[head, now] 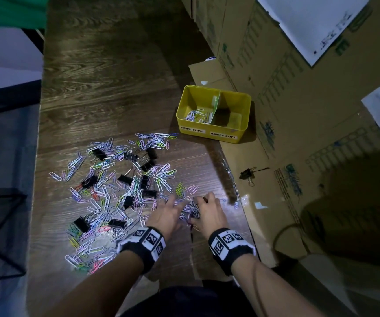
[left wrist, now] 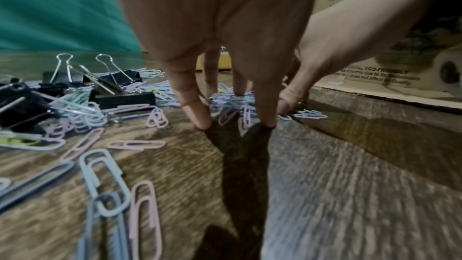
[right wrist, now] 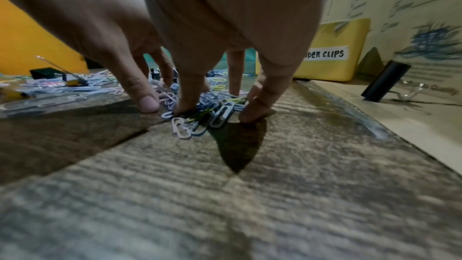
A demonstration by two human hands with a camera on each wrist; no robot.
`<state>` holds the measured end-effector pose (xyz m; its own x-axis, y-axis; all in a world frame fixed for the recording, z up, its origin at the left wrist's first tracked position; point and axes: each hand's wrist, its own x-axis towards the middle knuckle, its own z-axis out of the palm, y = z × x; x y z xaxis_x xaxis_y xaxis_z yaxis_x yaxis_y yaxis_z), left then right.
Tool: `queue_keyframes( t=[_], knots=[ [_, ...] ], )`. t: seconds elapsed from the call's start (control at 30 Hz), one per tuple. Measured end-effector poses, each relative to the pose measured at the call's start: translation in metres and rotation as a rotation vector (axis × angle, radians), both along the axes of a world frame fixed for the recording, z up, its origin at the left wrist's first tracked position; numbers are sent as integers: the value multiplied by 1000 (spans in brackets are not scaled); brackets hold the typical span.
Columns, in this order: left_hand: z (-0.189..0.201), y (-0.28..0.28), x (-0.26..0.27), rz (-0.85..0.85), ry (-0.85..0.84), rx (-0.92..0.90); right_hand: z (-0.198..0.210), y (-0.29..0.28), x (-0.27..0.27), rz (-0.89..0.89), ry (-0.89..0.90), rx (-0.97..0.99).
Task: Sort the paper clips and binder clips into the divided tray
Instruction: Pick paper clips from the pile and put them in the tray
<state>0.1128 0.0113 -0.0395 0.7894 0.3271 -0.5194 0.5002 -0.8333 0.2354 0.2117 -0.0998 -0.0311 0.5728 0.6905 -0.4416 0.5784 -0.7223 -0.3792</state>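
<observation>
Few paper clips [head: 196,115] in tray's [head: 185,98] left compartment

paper clips [head: 106,193]: pastel, scattered flat on table left of and nearer than tray, a few in tray's left section | binder clips [head: 125,179]: black, mixed among them | tray [head: 214,130]: yellow, divided, labelled, right section bare

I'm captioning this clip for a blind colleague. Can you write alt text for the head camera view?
Seen from above, a person's left hand and right hand gather a small heap of paper clips on a dark wooden table. Coloured paper clips and black binder clips lie scattered to the left; beyond stands a yellow divided tray with some paper clips in its left compartment.
</observation>
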Motion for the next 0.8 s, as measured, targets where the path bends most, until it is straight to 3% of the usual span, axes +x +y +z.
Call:
queue_keyframes(
  t=[0.23, 0.33, 0.53, 0.8],
  knots=[
    [-2, 6, -2, 46, -187, -106, -5, -1, 8, 105, 11, 37],
    [1, 14, -2, 151, -234, -181, -8, 0, 14, 70, 65, 38],
    [12, 30, 2, 463, -274, -355, -10, 2, 27, -122, 183, 145],
    [14, 51, -9, 753, -284, -648, -15, -3, 38, -451, 432, 324]
  ],
)
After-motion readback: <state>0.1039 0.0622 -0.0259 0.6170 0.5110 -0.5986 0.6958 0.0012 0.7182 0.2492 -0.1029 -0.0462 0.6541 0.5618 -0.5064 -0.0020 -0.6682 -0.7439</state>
